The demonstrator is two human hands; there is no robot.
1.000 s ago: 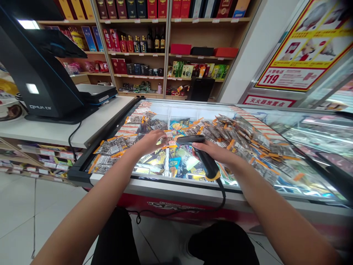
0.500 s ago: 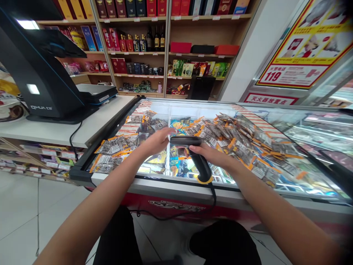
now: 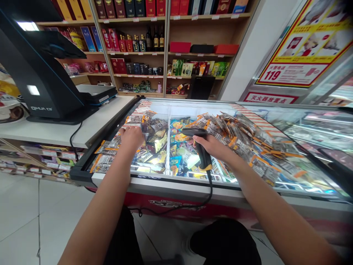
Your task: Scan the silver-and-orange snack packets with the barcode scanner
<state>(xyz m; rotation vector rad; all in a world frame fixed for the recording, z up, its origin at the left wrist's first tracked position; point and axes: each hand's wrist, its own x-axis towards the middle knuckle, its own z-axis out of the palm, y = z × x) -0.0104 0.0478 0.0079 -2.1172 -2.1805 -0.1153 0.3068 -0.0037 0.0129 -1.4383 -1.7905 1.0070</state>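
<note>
My right hand (image 3: 209, 143) is wrapped round the grip of a black barcode scanner (image 3: 204, 156), its head pointing left above the glass top of a chest freezer (image 3: 171, 180). Over the left heap of small clear-backed snack packets (image 3: 106, 162) with orange edges is my left hand (image 3: 132, 138), knuckles up and fingers curled down. Its fingertips are hidden, so what they hold, if anything, does not show. Right of the scanner lies a larger heap of similar packets (image 3: 239, 136). Between the heaps, yellow and blue bags (image 3: 154, 147) show through the glass.
A white counter (image 3: 91, 129) with a black scale terminal (image 3: 52, 84) stands at the left. Shelves (image 3: 139, 53) of boxes and bottles are behind the freezer. The scanner's cable (image 3: 176, 208) hangs along the freezer front. A display case (image 3: 325, 129) is at the right.
My left hand has moved left from beside the scanner head to the left heap, its fingers now curled. The scanner has risen slightly and shifted right, away from the left hand.
</note>
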